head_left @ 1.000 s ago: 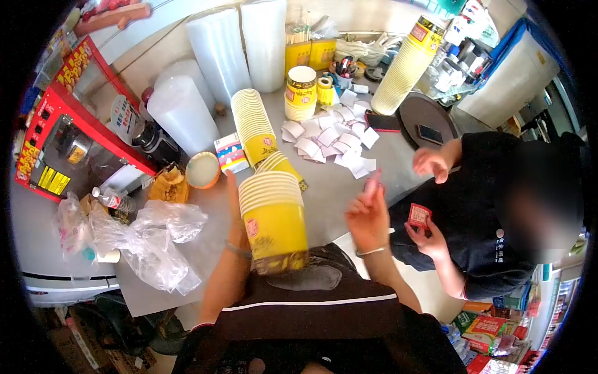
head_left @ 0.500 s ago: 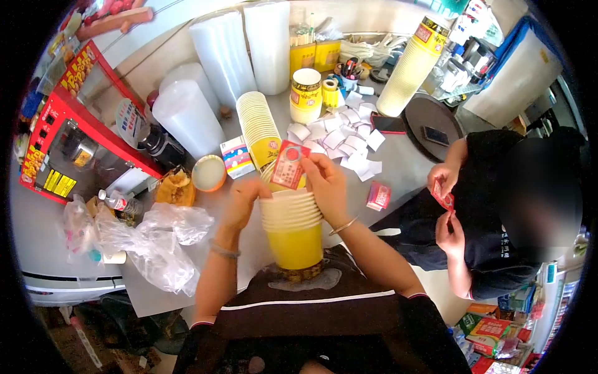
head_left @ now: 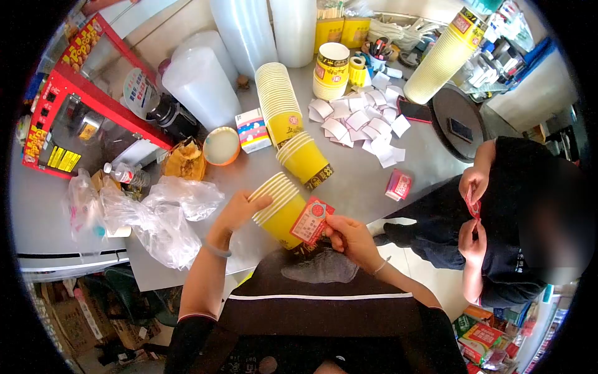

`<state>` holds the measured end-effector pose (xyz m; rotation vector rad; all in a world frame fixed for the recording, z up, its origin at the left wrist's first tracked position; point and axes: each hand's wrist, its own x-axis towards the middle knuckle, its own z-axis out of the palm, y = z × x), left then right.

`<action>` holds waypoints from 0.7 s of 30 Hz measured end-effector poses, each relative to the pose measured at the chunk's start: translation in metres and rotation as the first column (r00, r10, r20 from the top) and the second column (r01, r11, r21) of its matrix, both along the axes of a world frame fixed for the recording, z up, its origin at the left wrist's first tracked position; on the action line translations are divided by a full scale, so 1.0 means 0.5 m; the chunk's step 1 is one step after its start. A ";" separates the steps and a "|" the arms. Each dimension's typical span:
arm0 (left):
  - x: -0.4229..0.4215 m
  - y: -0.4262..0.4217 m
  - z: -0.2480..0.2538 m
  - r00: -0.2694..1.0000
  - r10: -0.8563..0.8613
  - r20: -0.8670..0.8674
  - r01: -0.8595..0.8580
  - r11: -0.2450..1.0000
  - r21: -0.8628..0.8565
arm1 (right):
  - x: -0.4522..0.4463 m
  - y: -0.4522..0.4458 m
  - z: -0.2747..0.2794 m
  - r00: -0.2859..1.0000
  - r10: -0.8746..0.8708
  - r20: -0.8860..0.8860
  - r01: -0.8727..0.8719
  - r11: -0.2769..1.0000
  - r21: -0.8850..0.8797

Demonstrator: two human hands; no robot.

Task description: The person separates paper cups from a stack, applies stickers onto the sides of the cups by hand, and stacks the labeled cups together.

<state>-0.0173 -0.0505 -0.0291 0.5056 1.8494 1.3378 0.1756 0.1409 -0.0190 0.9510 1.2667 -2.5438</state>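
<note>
My left hand [head_left: 238, 217] grips the rim of a short stack of yellow paper cups [head_left: 276, 210], which leans over close to my apron. Between the fingertips of my right hand [head_left: 354, 242] is a red printed card [head_left: 312, 222] with a round mark, lying against or just in front of the cups' outer side; contact cannot be made out. Beyond these cups lies another small group of yellow cups [head_left: 304, 161], touching the end of a long nested cup stack [head_left: 278, 93]. A small pile of red cards [head_left: 398, 185] rests on the table to the right.
White paper pieces [head_left: 358, 121] lie scattered near a phone [head_left: 414, 111]. At left are plastic bags [head_left: 165, 218] and a red popcorn machine [head_left: 93, 118]. A tall cup stack [head_left: 445, 59] stands back right. A co-worker's hands [head_left: 473, 218] hold a red card at right.
The red card has gone from over the cups' mouth down to their outer side. The held stack has tipped, its rim toward the left. My view has shifted.
</note>
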 end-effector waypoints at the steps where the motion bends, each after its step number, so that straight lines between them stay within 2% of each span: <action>1: -0.003 -0.002 0.001 0.999 -0.034 -0.007 0.034 0.999 -0.027 | -0.002 -0.002 0.000 1.000 0.020 0.017 -0.020 0.999 0.027; 3: -0.016 -0.006 0.007 0.994 -0.108 -0.024 0.106 0.991 -0.081 | -0.009 -0.005 0.001 0.997 0.052 0.048 -0.056 0.995 0.083; 12: -0.012 -0.011 0.029 0.978 -0.204 -0.033 0.201 0.976 -0.086 | -0.021 -0.031 -0.011 0.997 0.057 0.045 -0.062 0.991 0.119; 15: -0.008 -0.007 0.041 0.965 -0.241 -0.103 0.234 0.969 -0.078 | -0.021 -0.034 -0.007 0.996 0.067 0.066 -0.074 0.989 0.127; 18: -0.008 -0.004 0.047 0.967 -0.247 -0.061 0.248 0.969 0.020 | -0.020 -0.035 -0.004 0.995 0.080 0.064 -0.089 0.982 0.164; 21: -0.011 -0.005 0.044 0.964 -0.265 -0.012 0.265 0.963 0.046 | -0.016 -0.033 -0.008 0.992 0.107 0.063 -0.116 0.978 0.172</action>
